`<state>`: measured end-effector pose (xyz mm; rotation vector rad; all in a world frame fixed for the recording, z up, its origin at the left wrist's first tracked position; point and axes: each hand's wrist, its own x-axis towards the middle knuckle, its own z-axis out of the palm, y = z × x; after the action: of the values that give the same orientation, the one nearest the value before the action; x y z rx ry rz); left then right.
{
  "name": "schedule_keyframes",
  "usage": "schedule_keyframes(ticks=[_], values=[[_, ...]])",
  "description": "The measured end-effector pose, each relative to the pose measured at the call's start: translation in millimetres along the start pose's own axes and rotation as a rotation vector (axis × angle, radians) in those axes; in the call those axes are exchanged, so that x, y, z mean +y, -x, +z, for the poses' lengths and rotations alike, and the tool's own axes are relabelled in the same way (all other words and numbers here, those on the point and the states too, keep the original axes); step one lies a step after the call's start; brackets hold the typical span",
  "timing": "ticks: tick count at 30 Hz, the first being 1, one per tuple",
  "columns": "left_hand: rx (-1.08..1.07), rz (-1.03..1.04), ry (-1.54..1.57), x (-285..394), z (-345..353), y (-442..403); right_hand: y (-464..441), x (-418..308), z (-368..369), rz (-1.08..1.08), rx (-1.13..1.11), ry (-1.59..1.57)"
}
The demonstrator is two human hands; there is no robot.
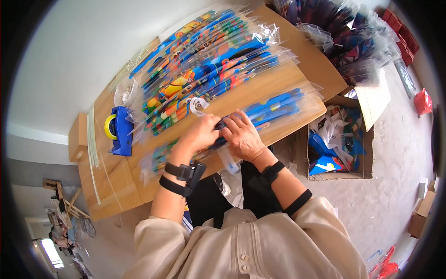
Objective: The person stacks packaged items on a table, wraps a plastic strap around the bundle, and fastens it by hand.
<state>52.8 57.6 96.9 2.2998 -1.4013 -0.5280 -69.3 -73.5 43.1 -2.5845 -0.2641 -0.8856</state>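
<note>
Across the table's near edge lies a long, narrow, colourful printed pack [274, 108] in a clear plastic sleeve. My left hand [200, 134] is closed over its middle, fingers curled in. Right beside it, my right hand [240, 136] grips the same pack with bent fingers. What sits between the fingertips is hidden. A white strip [227, 160] hangs below the hands over the table edge. Just beyond the left hand, a curled white strip [199, 105] lies by a pile of similar sleeved packs [186, 83].
A blue tape dispenser [121, 131] stands left on the wooden table [116, 181], near thin pale rods [93, 139]. At right, an open carton [341, 176] holds printed material and white scraps. More plastic-sleeved packs [357, 51] are heaped at the back right.
</note>
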Motion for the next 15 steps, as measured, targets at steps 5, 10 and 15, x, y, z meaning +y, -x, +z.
schedule_keyframes(ticks=[5, 10, 15], values=[[0.613, -0.025, -0.151, -19.8, -33.6, -26.0, 0.1, 3.3, 2.2, 0.019, -0.093, -0.002], [0.425, -0.009, -0.452, -29.8, -41.1, -51.3, 1.6, 3.7, 4.8, 0.027, -0.067, 0.016], [0.381, -0.234, -0.267, -71.1, -22.9, -73.3, 3.0, 4.3, 7.4, 0.051, -0.057, -0.037]])
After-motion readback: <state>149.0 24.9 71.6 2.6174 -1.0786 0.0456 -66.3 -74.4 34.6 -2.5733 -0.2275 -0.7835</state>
